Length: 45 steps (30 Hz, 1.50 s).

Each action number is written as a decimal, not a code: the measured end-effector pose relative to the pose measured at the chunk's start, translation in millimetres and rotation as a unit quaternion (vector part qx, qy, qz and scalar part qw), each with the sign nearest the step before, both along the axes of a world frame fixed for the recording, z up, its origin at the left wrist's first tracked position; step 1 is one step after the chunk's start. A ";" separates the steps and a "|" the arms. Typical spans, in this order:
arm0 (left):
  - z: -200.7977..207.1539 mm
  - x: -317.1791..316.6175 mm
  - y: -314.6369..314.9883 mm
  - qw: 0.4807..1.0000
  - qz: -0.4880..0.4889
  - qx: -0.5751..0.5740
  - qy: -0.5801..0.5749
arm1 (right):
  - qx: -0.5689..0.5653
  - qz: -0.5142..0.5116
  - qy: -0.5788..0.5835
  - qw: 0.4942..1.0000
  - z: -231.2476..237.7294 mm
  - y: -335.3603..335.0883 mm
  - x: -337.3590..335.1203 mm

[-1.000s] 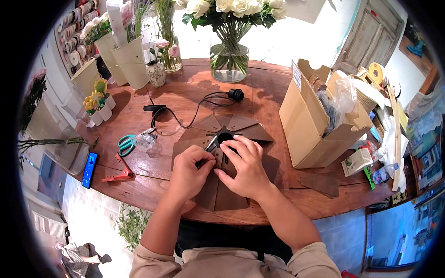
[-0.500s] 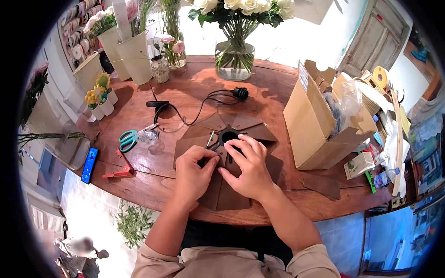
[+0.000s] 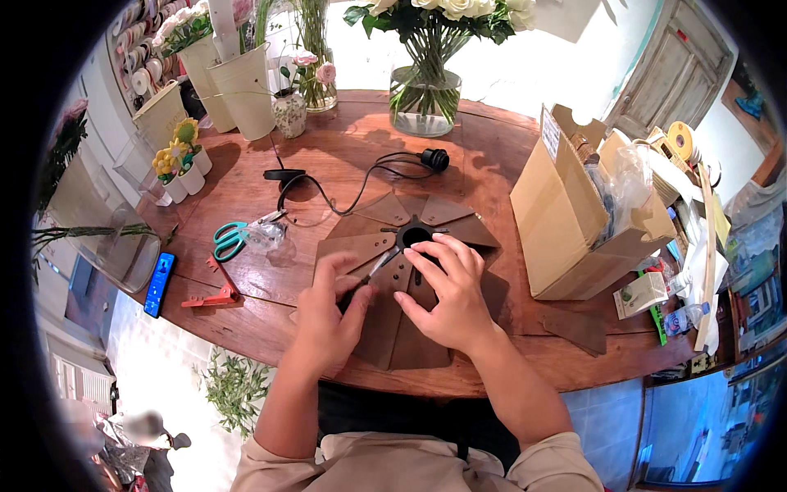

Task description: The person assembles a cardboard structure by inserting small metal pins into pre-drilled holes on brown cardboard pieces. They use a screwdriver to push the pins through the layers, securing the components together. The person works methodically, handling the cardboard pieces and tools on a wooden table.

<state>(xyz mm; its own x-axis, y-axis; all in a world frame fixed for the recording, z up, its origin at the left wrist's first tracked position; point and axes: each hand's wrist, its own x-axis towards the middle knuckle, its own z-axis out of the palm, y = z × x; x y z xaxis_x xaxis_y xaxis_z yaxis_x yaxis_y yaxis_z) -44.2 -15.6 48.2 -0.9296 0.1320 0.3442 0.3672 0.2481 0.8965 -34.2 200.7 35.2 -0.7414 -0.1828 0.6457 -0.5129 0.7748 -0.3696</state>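
Note:
Brown flat panels (image 3: 393, 336) fan out around a black ring (image 3: 416, 237), lying on the wooden table in front of me. My left hand (image 3: 328, 316) is closed on a slim tool (image 3: 379, 266) with a dark grip and a light metal shaft, its exact kind unclear. The shaft points towards the ring; motion slightly blurs this hand. My right hand (image 3: 447, 287) rests over the panels on the ring's right side, thumb and fingers apart, and I see nothing held in it. Its fingertips are beside the ring.
Beyond the panels lies a black cord with a lamp socket (image 3: 434, 159). Teal-handled scissors (image 3: 230, 240), a red bracket (image 3: 217, 295) and a phone (image 3: 160, 284) are at left. A cardboard box (image 3: 566, 246) stands right, near a loose brown panel (image 3: 578, 330). Flower vases (image 3: 425, 102) line the back.
My left hand has drawn back to the left and away from the ring, with the slim tool in it. My right hand has stayed at the ring. The view has shifted slightly.

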 end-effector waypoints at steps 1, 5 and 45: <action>1.2 1.4 -3.1 0.996 0.013 -0.066 0.060 | 0.001 -0.001 -0.001 1.000 0.3 -0.3 0.1; 22.0 13.9 -6.1 0.986 -0.009 -0.119 0.117 | -0.005 -0.002 -0.006 1.000 0.7 -1.5 -0.5; 84.4 -11.9 15.4 0.879 -0.110 -0.425 0.188 | -0.056 0.019 0.014 0.998 -4.7 1.0 0.6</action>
<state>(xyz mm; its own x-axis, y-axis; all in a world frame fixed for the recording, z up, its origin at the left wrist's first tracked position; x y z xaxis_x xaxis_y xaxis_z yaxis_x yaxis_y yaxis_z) -56.1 -0.1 132.6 -0.6918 0.6514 0.3116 0.7199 0.6557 0.2275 -33.6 201.7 30.5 -0.7171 -0.1368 0.6834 -0.5527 0.7091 -0.4379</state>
